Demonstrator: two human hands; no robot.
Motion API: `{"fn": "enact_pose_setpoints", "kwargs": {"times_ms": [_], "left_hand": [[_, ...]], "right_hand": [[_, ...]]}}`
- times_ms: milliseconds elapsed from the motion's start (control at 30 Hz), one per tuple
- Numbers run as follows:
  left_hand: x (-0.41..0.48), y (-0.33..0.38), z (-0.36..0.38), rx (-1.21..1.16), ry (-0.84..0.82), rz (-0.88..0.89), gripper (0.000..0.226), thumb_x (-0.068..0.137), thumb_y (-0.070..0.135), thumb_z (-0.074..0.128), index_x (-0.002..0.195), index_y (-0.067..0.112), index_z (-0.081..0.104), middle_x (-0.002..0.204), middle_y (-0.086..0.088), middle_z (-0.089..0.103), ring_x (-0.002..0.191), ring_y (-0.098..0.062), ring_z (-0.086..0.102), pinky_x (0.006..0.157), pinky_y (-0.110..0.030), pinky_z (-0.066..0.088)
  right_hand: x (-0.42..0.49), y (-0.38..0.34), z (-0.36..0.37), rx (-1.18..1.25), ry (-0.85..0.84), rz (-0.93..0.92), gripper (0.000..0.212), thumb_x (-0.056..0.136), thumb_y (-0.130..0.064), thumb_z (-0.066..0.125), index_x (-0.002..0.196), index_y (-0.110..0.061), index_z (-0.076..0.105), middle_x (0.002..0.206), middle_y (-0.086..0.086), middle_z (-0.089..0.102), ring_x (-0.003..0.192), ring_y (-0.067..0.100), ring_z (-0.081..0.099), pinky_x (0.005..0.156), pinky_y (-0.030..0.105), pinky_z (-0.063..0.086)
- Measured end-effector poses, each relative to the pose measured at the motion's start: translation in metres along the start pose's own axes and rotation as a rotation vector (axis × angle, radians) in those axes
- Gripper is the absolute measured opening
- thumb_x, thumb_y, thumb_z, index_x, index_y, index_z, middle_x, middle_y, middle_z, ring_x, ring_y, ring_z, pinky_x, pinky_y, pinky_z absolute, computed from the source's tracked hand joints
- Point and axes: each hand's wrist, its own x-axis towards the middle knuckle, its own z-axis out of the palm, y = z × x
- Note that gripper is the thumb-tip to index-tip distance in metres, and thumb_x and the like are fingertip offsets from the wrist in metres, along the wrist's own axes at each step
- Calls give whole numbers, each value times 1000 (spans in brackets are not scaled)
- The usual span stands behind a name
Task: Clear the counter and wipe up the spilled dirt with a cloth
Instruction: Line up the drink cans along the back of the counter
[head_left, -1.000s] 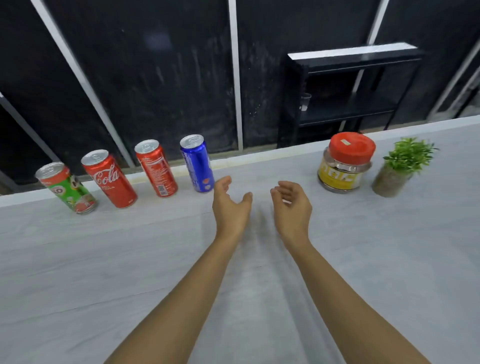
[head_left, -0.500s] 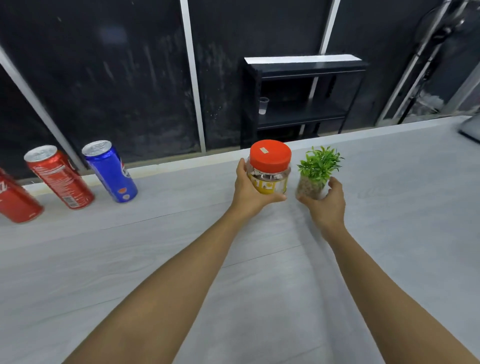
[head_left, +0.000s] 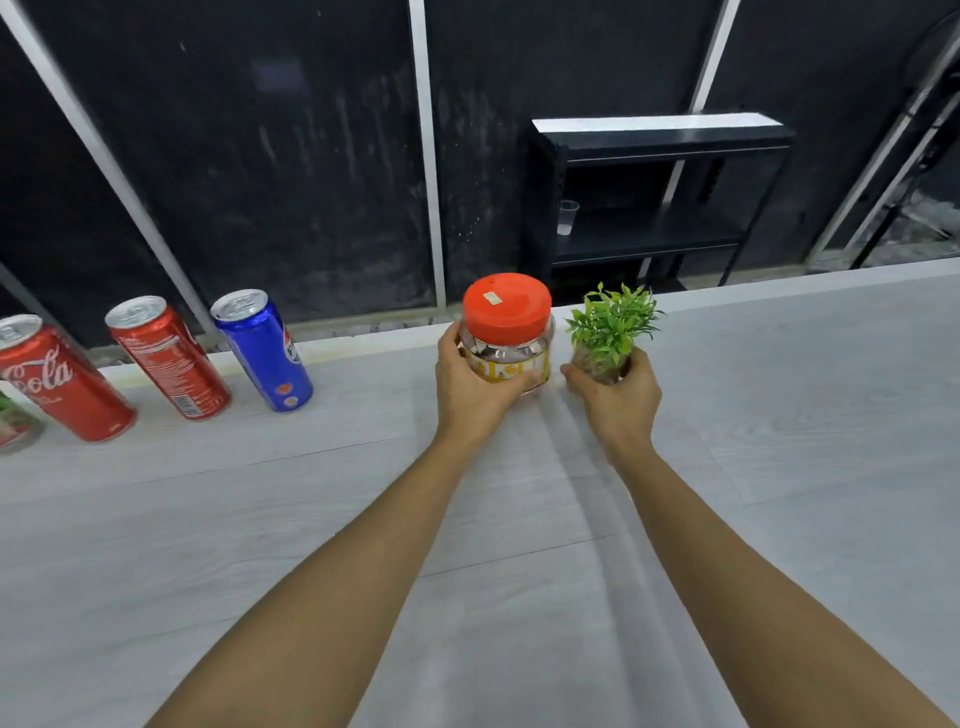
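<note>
A clear jar with a red lid (head_left: 506, 332) and a yellow label stands near the far edge of the pale grey counter (head_left: 260, 519). My left hand (head_left: 470, 387) is wrapped around its left side and front. Just to the right is a small green plant in a brown pot (head_left: 608, 332), with my right hand (head_left: 618, 395) closed around the pot from the front. Both things look upright. No cloth and no spilled dirt show in the head view.
Along the far edge at left stand a blue can (head_left: 262, 351), two red cans (head_left: 169, 358) (head_left: 62, 384) and part of a green one (head_left: 15, 423). Behind the counter, a black shelf unit (head_left: 660, 197) holds a small cup (head_left: 567, 217).
A second ago both hands hovered open mid-counter. They reached right: the left took hold of the jar, the right closed on the plant pot. My view turned right.
</note>
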Motion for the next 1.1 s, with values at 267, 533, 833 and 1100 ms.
{"fn": "enact_pose_setpoints", "kwargs": {"times_ms": [267,533,833,1100], "left_hand": [[35,-17,-85,131,205,-44,108,49,27,94,139,23,35,134,5,51,120,-13,53,99,-37,50],[35,-28,-93,134,150,-82,117,51,26,94,146,22,25,141,4,47,126,-14,49,102,-34,47],[-14,-10,-87,203,261,-213,90,75,19,81,146,13,26,150,-3,34,137,-18,36,108,-27,34],[-83,18,-81,269,261,-235,21,88,13,64,109,17,63,119,0,57,107,-15,57,84,-24,45]], "right_hand": [[-15,-18,105,29,-164,-7,50,63,-22,85,104,-14,57,87,-8,61,80,10,59,67,13,44],[-15,-21,122,-21,-235,-40,51,64,-14,85,100,-20,50,87,-13,56,86,12,59,64,6,39],[-27,-15,68,-67,-167,-17,57,77,-8,75,128,-7,49,123,9,58,107,19,56,82,21,45],[-71,-17,-3,-71,-247,-18,13,80,-13,69,92,-9,68,88,8,69,84,20,66,76,30,55]]}}
